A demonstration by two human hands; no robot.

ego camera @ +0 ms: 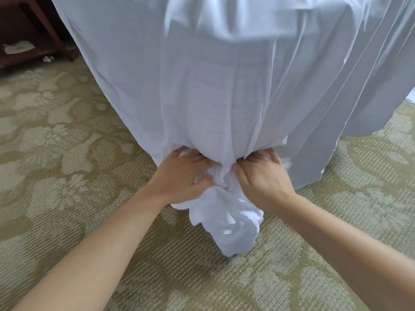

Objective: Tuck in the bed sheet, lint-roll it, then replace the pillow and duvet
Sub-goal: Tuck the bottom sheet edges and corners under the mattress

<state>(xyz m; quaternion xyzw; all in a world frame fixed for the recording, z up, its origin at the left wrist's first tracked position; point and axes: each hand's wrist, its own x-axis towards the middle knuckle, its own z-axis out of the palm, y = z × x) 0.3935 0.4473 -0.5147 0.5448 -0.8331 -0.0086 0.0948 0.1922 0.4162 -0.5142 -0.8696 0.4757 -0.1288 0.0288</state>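
Note:
A white bed sheet (213, 86) hangs over the corner of the bed and falls in long folds to the floor. At the bottom of the corner its cloth is gathered into a bunch, and a crumpled tail spills onto the carpet. My left hand (182, 178) grips the left side of that bunch, thumb pressed into the cloth. Opposite it, my right hand (262, 176) grips the right side, fingertips pushed under the hanging fabric. No pillow, duvet or lint roller shows.
Patterned beige-green carpet (67, 153) covers the floor around the bed. A dark wooden piece of furniture (33, 30) stands at the upper left, with white paper scraps (19, 47) beneath and beside it.

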